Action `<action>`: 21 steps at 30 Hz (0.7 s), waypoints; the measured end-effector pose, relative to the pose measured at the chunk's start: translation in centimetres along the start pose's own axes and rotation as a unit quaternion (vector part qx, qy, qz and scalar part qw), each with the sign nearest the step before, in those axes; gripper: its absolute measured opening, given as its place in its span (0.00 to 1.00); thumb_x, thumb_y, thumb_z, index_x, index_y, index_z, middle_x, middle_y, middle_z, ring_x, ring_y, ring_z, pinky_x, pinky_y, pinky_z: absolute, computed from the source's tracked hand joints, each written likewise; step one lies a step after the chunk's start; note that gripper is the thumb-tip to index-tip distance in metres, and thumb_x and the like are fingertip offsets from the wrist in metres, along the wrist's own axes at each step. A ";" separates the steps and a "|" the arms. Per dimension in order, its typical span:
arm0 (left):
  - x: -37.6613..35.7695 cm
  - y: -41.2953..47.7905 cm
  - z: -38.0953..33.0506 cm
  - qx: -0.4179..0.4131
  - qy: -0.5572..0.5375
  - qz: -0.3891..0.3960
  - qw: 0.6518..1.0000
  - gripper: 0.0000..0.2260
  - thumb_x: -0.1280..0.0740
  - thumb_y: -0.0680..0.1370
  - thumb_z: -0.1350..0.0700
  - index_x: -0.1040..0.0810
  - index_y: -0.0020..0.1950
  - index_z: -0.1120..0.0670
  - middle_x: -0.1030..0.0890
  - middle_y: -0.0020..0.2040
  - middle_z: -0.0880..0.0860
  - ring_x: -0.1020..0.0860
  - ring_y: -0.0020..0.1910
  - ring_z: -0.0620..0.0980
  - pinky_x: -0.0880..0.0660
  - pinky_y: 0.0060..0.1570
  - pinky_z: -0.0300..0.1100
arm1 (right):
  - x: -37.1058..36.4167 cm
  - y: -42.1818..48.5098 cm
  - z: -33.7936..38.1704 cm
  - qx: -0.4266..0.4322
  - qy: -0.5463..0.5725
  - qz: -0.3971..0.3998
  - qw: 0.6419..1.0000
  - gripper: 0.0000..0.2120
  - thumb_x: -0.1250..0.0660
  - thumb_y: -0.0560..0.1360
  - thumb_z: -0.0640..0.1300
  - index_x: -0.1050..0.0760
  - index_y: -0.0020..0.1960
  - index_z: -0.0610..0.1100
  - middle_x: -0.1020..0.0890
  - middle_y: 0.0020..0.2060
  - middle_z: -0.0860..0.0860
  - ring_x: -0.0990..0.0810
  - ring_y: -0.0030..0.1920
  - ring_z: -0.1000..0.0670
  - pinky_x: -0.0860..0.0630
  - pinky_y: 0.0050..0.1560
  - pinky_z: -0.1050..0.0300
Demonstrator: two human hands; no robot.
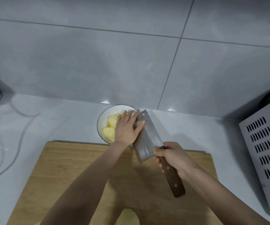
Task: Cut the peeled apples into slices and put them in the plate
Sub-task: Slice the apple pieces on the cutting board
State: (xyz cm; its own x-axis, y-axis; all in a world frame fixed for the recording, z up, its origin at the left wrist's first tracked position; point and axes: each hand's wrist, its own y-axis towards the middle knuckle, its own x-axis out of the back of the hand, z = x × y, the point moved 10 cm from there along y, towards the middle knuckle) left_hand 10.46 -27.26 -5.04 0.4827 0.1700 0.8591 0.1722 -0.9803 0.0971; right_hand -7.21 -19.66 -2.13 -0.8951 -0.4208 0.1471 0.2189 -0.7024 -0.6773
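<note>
Right hand (175,157): curled round the brown wooden handle of a broad rectangular steel cleaver (147,137). The blade is lifted off the board, its flat face tilted up and its far end over the plate's right rim.
Uncut stock: one pale yellow peeled apple piece (128,216) lies at the near edge of the board, between the forearms. The frame edge cuts it off, and neither hand touches it.
Board: a light rectangular wooden cutting board (62,168) lies on the worktop. No slices show on its exposed surface.
Left hand (126,129): the fingers are straight and together, laid against the blade's face above the plate. The thumb rests on the blade beside a small pale bit, apparently a slice. It grips nothing.
Plate: a round white plate with a thin dark rim (99,120) stands just beyond the board's far edge.
Apple slices (109,130): a pale yellow heap inside the plate, partly hidden under the left hand.
Done (judged): a good share of the apple is sliced and plated, and a batch is being pushed off the blade.
Left (judged): slice the near apple piece and move it to the plate.
Surroundings: white worktop (49,120), grey vented metal appliance (264,151) to the right, cables (17,143) to the left, grey tiled wall (98,62) behind.
</note>
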 end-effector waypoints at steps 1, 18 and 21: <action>-0.2 0.2 0.4 0.009 0.001 0.001 1.000 0.28 0.51 0.78 0.37 0.38 0.74 0.48 0.38 0.75 0.53 0.46 0.76 0.54 0.56 0.73 0.47 | 0.0 -0.1 0.0 0.002 0.001 0.001 1.000 0.06 0.32 0.75 0.41 0.26 0.40 0.41 0.23 0.30 0.45 0.26 0.25 0.50 0.29 0.25 0.61; 1.6 -1.9 6.3 0.102 0.133 0.031 0.985 0.21 0.48 0.81 0.54 0.33 0.69 0.62 0.32 0.69 0.65 0.34 0.67 0.66 0.38 0.66 0.57 | 4.3 -2.9 -0.2 0.022 0.043 -0.025 0.999 0.06 0.32 0.75 0.39 0.26 0.42 0.37 0.24 0.27 0.45 0.28 0.23 0.51 0.29 0.25 0.59; -0.9 -3.1 6.1 0.051 0.180 0.146 0.971 0.23 0.52 0.83 0.49 0.51 0.78 0.52 0.55 0.78 0.52 0.56 0.77 0.56 0.59 0.72 0.55 | 4.0 -3.5 -0.4 0.023 0.043 -0.020 0.999 0.07 0.32 0.75 0.40 0.26 0.42 0.37 0.25 0.27 0.45 0.28 0.23 0.51 0.30 0.25 0.59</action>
State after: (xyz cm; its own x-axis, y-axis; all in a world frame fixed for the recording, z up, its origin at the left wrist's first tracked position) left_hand 14.76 -23.72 -9.22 0.1949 -0.1788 0.9644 0.1667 -0.9629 -0.2122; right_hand -11.76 -18.62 0.54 -0.9331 -0.3425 0.1097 0.1984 -0.7447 -0.6372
